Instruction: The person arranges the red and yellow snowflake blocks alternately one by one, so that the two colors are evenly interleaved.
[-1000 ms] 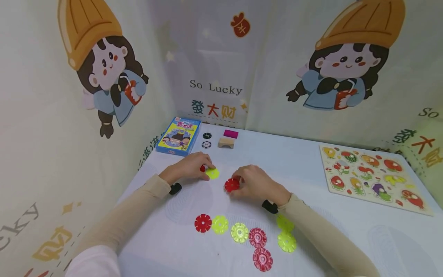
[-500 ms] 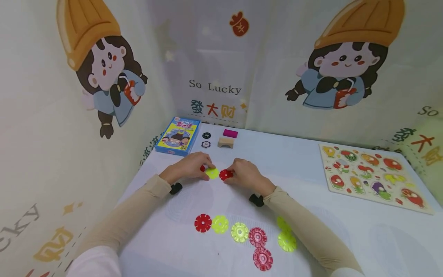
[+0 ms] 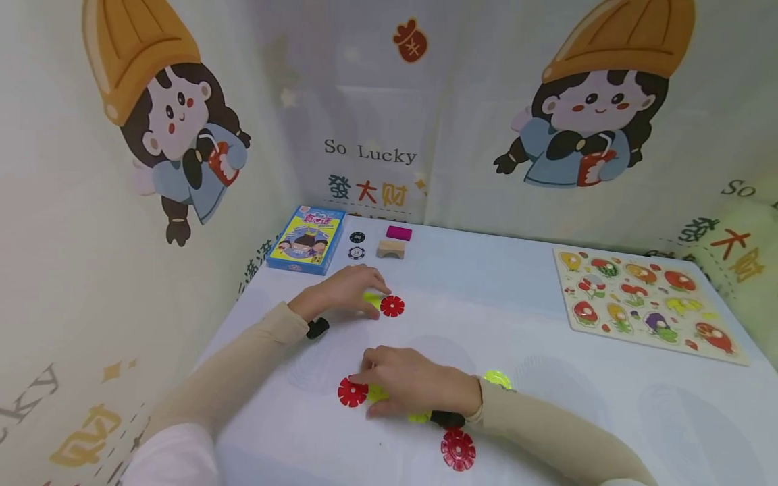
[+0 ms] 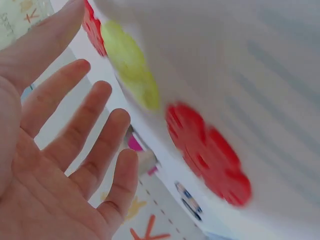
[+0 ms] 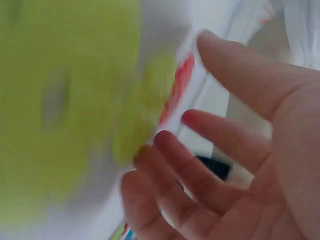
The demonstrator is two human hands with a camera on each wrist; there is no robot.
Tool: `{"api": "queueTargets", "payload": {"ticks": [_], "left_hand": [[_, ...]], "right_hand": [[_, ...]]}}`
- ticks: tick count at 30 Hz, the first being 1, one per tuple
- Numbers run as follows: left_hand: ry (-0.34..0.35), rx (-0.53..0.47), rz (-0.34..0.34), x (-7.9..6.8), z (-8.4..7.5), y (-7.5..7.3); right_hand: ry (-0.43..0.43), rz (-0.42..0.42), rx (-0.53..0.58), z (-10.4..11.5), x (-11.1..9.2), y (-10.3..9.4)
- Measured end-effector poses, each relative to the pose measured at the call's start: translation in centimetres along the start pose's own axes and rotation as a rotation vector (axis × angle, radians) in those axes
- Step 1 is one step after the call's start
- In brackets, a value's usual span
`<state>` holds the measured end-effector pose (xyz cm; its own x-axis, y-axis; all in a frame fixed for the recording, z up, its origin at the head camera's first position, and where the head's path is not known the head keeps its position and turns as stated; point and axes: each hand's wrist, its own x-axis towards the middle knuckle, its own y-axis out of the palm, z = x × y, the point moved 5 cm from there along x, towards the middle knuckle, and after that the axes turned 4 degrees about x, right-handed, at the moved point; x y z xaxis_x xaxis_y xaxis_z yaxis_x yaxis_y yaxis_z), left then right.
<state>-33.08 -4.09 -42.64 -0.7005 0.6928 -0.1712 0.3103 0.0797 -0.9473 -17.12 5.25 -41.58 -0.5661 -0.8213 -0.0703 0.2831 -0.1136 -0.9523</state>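
Red and yellow plastic discs with notched edges lie on the white cloth. My left hand (image 3: 346, 293) is over the far row, its relaxed fingers spread beside a yellow disc (image 4: 130, 65), which lies between a red disc (image 3: 392, 306) and another red disc (image 4: 94, 27) near the thumb. My right hand (image 3: 407, 381) hovers over the nearer row, thumb and fingers apart around a yellow disc (image 3: 377, 393) that it partly hides. A red disc (image 3: 352, 391) lies just left of its fingertips. Neither hand grips anything.
Nearer me lies a red disc (image 3: 458, 449), and a yellow disc (image 3: 497, 379) shows behind the right forearm. Farther back are a blue card box (image 3: 306, 239), two chips (image 3: 356, 253), a wooden arch block (image 3: 391, 250) and a magenta block (image 3: 399, 233). A fruit puzzle board (image 3: 650, 304) lies right.
My right hand set its red disc down right of the far yellow disc, let go, and moved back toward me over the nearer row. My left hand stays by the far row.
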Motion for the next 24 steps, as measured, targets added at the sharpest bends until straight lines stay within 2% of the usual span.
{"api": "queueTargets", "payload": {"ticks": [4,9,14,19,24], "left_hand": [[0.012,-0.015,0.010,0.5,-0.9,0.3],[-0.008,-0.002,0.009,0.5,-1.1,0.5],[0.013,0.014,-0.014,0.5,-1.2,0.5],[0.014,0.020,-0.013,0.8,-1.3,0.4],[0.024,0.008,-0.005,0.9,-1.3,0.5]], "right_hand": [[0.020,-0.001,-0.021,0.8,-0.5,0.7],[0.107,-0.029,0.021,-0.3,-1.1,0.7],[0.182,-0.040,0.045,-1.4,-1.5,0.6],[0.193,-0.046,0.045,-1.7,-1.5,0.5],[0.183,0.011,0.046,-1.8,-1.5,0.3]]}}
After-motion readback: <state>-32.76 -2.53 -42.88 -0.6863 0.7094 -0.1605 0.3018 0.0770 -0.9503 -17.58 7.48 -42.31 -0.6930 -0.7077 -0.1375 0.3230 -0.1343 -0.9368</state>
